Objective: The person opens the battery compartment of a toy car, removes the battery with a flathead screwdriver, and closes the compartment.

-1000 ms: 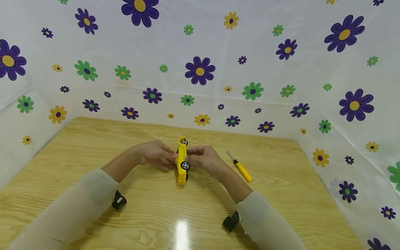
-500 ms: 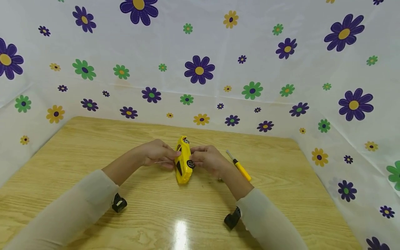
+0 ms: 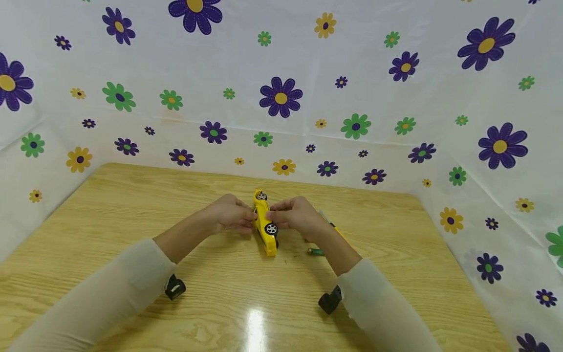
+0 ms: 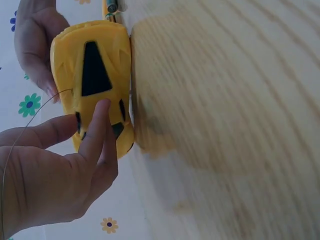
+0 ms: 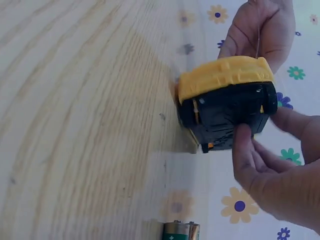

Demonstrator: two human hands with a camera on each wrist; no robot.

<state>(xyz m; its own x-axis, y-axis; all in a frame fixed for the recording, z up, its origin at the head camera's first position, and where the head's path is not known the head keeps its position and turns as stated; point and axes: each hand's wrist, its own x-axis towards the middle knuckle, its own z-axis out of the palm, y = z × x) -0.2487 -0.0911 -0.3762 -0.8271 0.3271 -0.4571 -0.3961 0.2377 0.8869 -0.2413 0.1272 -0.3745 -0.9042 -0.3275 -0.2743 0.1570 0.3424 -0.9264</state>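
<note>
A yellow toy car stands on its side on the table, with its wheels toward the right. My left hand holds it from the roof side. In the left wrist view, fingertips of that hand lie on the dark windows, and a thin wire runs from the car body past the wrist. From the other side my right hand grips the car. The right wrist view shows the black underside with a fingertip of the right hand pressed on it. The far parts of both hands are hidden by the car.
Behind the right forearm lies a screwdriver, partly covered. Batteries lie on the table near the right wrist; one green battery shows in the head view. A flowered cloth surrounds the wooden table.
The car has turned roof-side toward the camera and then back onto its side, shifting slightly right. Both hands have moved a little right with it. A green battery has come into clearer view.
</note>
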